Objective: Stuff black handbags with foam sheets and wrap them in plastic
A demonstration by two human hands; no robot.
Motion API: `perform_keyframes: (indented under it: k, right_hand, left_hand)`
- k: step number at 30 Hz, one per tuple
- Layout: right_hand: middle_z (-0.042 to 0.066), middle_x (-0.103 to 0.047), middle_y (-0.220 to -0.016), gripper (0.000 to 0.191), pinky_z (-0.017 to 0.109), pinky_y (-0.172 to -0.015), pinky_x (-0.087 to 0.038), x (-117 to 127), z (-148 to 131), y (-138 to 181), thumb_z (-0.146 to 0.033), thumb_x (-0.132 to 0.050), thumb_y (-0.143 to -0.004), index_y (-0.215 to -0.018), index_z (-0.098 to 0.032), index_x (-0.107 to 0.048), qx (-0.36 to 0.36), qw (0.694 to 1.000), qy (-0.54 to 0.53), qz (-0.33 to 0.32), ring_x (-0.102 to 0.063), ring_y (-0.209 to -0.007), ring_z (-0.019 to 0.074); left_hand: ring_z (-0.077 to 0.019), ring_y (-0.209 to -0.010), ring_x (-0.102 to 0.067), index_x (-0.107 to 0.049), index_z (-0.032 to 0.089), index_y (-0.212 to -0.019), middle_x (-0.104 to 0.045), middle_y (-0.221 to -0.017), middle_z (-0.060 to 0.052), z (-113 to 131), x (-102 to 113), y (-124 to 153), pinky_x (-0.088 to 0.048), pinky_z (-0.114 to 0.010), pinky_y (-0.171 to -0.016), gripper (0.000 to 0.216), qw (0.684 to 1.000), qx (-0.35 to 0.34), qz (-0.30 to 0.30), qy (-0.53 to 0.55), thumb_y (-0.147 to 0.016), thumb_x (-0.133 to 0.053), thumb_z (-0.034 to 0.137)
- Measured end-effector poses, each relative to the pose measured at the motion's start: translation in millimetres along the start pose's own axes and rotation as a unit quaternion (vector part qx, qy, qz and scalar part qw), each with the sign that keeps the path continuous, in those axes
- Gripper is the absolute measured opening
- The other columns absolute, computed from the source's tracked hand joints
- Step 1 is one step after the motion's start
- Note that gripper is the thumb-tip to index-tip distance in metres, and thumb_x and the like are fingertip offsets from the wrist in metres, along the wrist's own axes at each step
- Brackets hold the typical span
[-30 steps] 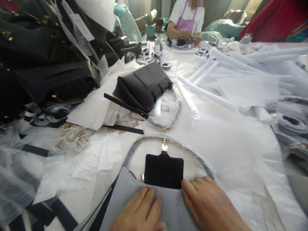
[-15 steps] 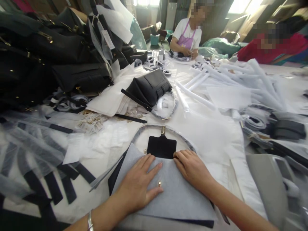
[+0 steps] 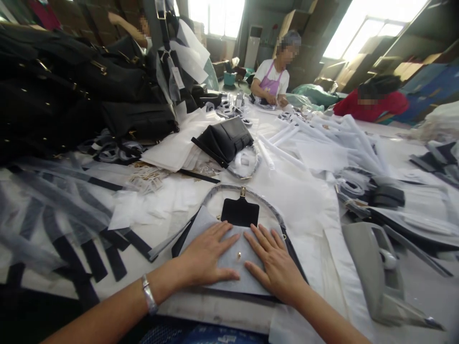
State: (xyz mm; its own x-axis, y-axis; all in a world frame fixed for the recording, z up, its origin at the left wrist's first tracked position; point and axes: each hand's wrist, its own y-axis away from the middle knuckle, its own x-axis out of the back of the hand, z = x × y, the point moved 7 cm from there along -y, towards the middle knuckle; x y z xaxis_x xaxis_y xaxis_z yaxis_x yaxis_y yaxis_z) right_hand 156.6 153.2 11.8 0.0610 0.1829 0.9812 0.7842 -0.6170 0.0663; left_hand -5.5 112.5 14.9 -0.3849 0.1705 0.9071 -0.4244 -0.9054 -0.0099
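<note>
A dark handbag [image 3: 296,267] lies flat in front of me, its face covered by a grey-white sheet [image 3: 229,282]. A small gold clasp post [image 3: 239,255] pokes through that sheet. Beyond its upper edge extends the bag's black flap tab [image 3: 240,211], tipped with a gold metal clasp [image 3: 243,192]. Around it arches a wrapped handle [image 3: 265,193]. My left hand [image 3: 210,253] presses on the sheet's left part, fingers spread. On the right part rests my right hand [image 3: 270,260], also flat with fingers apart. Neither hand grips anything.
Black handbags [image 3: 118,76] are heaped at the left. Wrapped black straps [image 3: 89,243] lie below them. Another black bag [image 3: 225,138] sits ahead. A grey tape dispenser [image 3: 369,272] stands at right. Two people work across the table; another person's arm shows at upper left.
My right hand has moved from the sheet's upper edge down onto its face, fingers now spread. My left hand stays flat on the sheet. The camera view has tilted up.
</note>
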Motion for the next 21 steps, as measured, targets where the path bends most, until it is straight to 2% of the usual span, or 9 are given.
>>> perform_keyframes:
  k: [5, 8, 11, 13, 15, 17, 19, 21]
  right_hand:
    - [0.006, -0.024, -0.162, 0.065, 0.059, -0.119, -0.018, 4, 2, 1, -0.054, -0.049, -0.096, -0.154, -0.029, -0.031, -0.013, 0.999, -0.032, -0.004, -0.022, -0.149, 0.0314]
    - [0.007, -0.040, -0.156, 0.059, 0.053, -0.118, -0.027, 19, 8, -10, -0.050, -0.053, -0.095, -0.148, -0.028, -0.043, -0.027, 0.995, -0.091, -0.007, -0.037, -0.143, 0.0287]
    - [0.010, -0.058, -0.141, 0.044, 0.040, -0.111, -0.040, 41, 29, -42, -0.039, -0.053, -0.096, -0.136, -0.021, -0.057, -0.097, 0.984, -0.130, 0.067, -0.053, -0.130, 0.0242]
    - [0.013, -0.064, -0.132, 0.040, 0.040, -0.108, -0.042, 50, 43, -72, -0.033, -0.056, -0.093, -0.130, -0.017, -0.061, -0.132, 0.978, -0.124, 0.104, -0.056, -0.126, 0.0264]
    - [0.013, -0.071, -0.120, 0.041, 0.043, -0.101, -0.046, 51, 50, -100, -0.031, -0.063, -0.088, -0.127, -0.018, -0.064, -0.143, 0.977, -0.123, 0.098, -0.062, -0.117, 0.0299]
    - [0.010, -0.075, -0.106, 0.043, 0.042, -0.090, -0.052, 51, 51, -115, -0.032, -0.069, -0.083, -0.125, -0.020, -0.066, -0.148, 0.976, -0.132, 0.090, -0.068, -0.102, 0.0303]
    - [0.008, -0.076, -0.099, 0.042, 0.038, -0.082, -0.054, 55, 45, -112, -0.032, -0.070, -0.082, -0.123, -0.022, -0.067, -0.140, 0.975, -0.148, 0.093, -0.070, -0.092, 0.0274]
    - [0.004, -0.075, -0.098, 0.033, 0.034, -0.081, -0.053, 59, 30, -93, -0.028, -0.068, -0.084, -0.117, -0.026, -0.070, -0.105, 0.976, -0.166, 0.096, -0.069, -0.090, 0.0231]
  left_hand:
    - [-0.0358, -0.149, -0.019, -0.032, 0.022, -0.152, -0.025, -0.161, -0.017, -3, -3, 1, -0.021, -0.052, -0.119, 0.093, 0.999, -0.006, -0.043, -0.027, -0.080, -0.054, 0.076]
    - [-0.0363, -0.149, -0.019, -0.032, 0.021, -0.152, -0.025, -0.160, -0.018, -2, -5, 1, -0.020, -0.052, -0.119, 0.093, 0.999, -0.009, -0.042, -0.020, -0.080, -0.056, 0.075]
    - [-0.0368, -0.148, -0.022, -0.035, 0.022, -0.151, -0.026, -0.160, -0.017, -1, -4, 2, -0.020, -0.053, -0.119, 0.093, 1.000, -0.024, -0.017, -0.006, -0.078, -0.059, 0.074]
    - [-0.0367, -0.148, -0.023, -0.036, 0.022, -0.151, -0.026, -0.160, -0.017, -2, -3, 3, -0.020, -0.052, -0.119, 0.093, 1.000, -0.028, -0.003, -0.001, -0.077, -0.060, 0.074]
    - [-0.0367, -0.148, -0.023, -0.036, 0.022, -0.150, -0.027, -0.160, -0.017, -3, -4, 3, -0.021, -0.052, -0.119, 0.093, 1.000, -0.025, -0.006, -0.003, -0.077, -0.059, 0.075]
    - [-0.0371, -0.147, -0.024, -0.036, 0.023, -0.151, -0.028, -0.159, -0.018, -3, -5, 3, -0.022, -0.052, -0.119, 0.094, 1.000, -0.022, -0.013, -0.007, -0.077, -0.059, 0.076]
    - [-0.0378, -0.146, -0.026, -0.037, 0.022, -0.150, -0.030, -0.158, -0.019, -3, -4, 3, -0.023, -0.053, -0.118, 0.094, 1.000, -0.021, -0.009, -0.008, -0.076, -0.060, 0.075]
    - [-0.0386, -0.145, -0.029, -0.041, 0.021, -0.148, -0.033, -0.157, -0.019, -2, -1, 3, -0.024, -0.054, -0.117, 0.093, 1.000, -0.026, 0.016, -0.004, -0.074, -0.065, 0.073]
